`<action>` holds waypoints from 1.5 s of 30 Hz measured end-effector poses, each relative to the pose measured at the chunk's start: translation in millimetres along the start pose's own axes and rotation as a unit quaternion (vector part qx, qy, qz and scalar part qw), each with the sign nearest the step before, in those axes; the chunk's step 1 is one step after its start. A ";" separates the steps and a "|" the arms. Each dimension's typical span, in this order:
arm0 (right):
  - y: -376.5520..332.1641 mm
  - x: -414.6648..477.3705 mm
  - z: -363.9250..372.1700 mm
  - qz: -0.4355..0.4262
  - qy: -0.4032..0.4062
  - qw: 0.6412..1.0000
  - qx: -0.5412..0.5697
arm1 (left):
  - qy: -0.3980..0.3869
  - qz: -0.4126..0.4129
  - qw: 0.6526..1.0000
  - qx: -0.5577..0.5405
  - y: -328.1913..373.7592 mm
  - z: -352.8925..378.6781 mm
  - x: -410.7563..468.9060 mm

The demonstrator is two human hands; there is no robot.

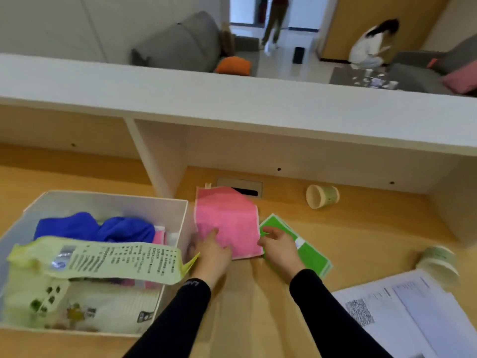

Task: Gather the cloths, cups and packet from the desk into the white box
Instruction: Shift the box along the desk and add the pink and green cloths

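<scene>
The white box (pixel 185 215) stands at the left of the desk. Inside it lie a blue cloth (pixel 95 227) and a pale green packet (pixel 98 262) that sticks up over the rim. A pink cloth (pixel 229 215) lies flat just right of the box, and my left hand (pixel 211 250) rests on its near left corner. My right hand (pixel 280 250) rests on a green cloth (pixel 309 254) beside the pink one, thumb at the pink cloth's edge. One paper cup (pixel 322 196) lies tipped on its side at the back. A second cup (pixel 437 262) is blurred at the right.
White printed papers (pixel 413 311) lie at the near right corner. A white shelf (pixel 232 104) overhangs the desk's back, with a divider (pixel 160 161) behind the box. A cable slot (pixel 245 188) sits behind the pink cloth. Two people are in the room beyond.
</scene>
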State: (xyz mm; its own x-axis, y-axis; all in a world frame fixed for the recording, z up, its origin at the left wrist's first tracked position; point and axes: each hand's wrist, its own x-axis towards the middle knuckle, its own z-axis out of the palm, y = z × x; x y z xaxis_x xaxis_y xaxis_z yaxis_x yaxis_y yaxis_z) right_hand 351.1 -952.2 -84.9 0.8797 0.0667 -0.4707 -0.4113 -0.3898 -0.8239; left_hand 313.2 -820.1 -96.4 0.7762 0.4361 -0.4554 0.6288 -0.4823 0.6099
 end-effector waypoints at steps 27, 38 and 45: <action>-146.3 -93.1 30.7 -0.300 -0.019 0.944 0.134 | 0.294 0.295 0.878 -0.236 43.7 -138.2 -81.1; -189.1 -153.5 149.4 -0.322 -0.182 0.926 0.080 | 0.448 0.206 0.840 -0.227 -45.2 -236.3 -122.4; -160.5 -135.4 164.3 -0.191 -0.263 0.941 -0.092 | 0.392 0.061 0.912 -0.102 -85.8 -230.7 -109.1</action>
State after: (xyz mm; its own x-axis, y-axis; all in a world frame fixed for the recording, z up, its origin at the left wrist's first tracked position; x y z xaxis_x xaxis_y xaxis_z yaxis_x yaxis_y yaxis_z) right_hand 258.7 -747.7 59.2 0.6947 0.6614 -0.2828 0.0016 -0.3946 -0.9189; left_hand 163.8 -651.0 50.6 0.5180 0.8363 0.1794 0.4553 -0.4472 0.7699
